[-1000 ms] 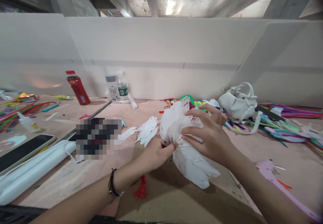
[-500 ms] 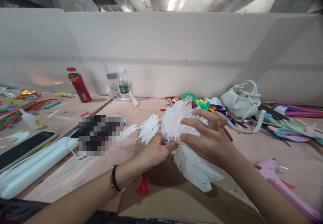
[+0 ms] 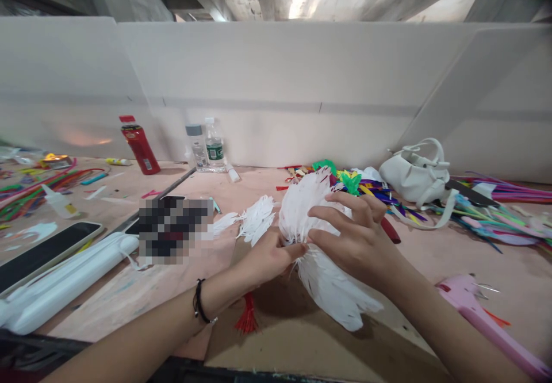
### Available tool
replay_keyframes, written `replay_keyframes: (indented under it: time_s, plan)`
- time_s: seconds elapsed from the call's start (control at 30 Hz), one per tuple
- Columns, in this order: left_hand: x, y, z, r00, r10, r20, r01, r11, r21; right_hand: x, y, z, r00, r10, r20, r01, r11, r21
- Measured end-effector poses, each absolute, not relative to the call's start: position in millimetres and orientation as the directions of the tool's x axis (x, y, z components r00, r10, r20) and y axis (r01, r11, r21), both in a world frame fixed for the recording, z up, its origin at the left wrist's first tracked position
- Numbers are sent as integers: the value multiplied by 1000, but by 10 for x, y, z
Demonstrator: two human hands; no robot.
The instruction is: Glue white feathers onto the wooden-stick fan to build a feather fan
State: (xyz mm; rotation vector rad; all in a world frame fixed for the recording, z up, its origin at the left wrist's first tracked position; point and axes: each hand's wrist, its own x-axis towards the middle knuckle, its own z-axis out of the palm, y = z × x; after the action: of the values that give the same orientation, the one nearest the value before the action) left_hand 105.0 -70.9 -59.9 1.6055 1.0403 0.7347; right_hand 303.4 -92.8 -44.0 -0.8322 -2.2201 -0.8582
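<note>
Tabletop [image 3: 470, 248]: pink, both ends cut off by the frame. Cardboard sheet [image 3: 310, 345]: brown, near centre, partly hidden under the arms. White feather bunch [image 3: 302, 207]: centre, above the cardboard, its gathered base partly covered by fingers. Right hand [image 3: 362, 239]: fingers spread and bent over the feathers, touching; thumb not made out, grip cannot be told. Left hand [image 3: 271, 256]: pinching the bunch's base, undermost fingers hidden. Red tassel [image 3: 247, 318]: near, left of centre, upper end hidden.
</note>
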Motion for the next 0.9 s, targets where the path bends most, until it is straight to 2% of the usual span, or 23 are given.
replay_keyframes:
  time_s: [0.2,0.33,0.4,0.53,0.63,0.73,0.8,0.9]
  plan:
    - [1050,-682,-598,473,881,22,253,-160,954,3054,-907,-419,-586,344,734,750,574,330]
    - [1025,-667,-607,526,850,2,263,-165,951,3134,-860,-385,-511,380,771,785,571,239]
    - [1011,-659,-613,545,838,-31,276,-145,950,3185,-810,-378,-420,412,809,817,560,140]
    - [991,-648,-588,565,824,-41,304,-162,939,3317,-687,-367,-157,550,820,849,499,-172]
    - [980,-647,-562,610,791,-39,292,-178,940,3423,-642,-337,-64,731,680,773,467,-429]
    - [974,-656,-553,648,761,-34,257,-176,950,3472,-658,-294,-86,889,450,626,399,-670]
    - [976,-664,-557,647,762,-24,241,-174,955,3461,-681,-273,-119,926,358,580,357,-732]
    - [985,-669,-583,622,783,-15,228,-162,960,3413,-699,-268,-113,939,324,579,327,-747]
